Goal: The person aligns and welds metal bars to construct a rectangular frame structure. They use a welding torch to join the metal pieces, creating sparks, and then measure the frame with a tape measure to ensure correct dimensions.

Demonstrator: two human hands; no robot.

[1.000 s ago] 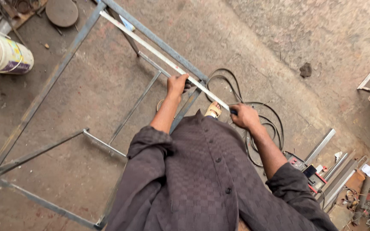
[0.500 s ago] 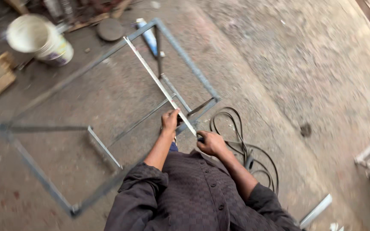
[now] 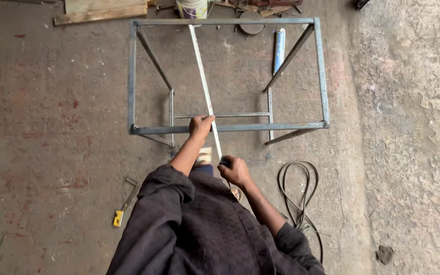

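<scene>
A person in a dark shirt is gripping a long pale metal strip (image 3: 205,86), the right hand (image 3: 234,170) closing around its near end and the left hand (image 3: 200,125) clasping it where it is crossing the near rail of a grey steel frame (image 3: 131,76). A coiled cable (image 3: 301,196) is lying beside; a bucket (image 3: 192,8) is sitting beyond.

Metal workshop: welded steel frame (image 3: 228,127) on stained concrete floor (image 3: 52,127). Beyond the frame, bucket (image 3: 193,7), planks (image 3: 103,11); beside its near corner, coiled cable (image 3: 301,193); yellow-handled tool (image 3: 124,206) nearer.
</scene>
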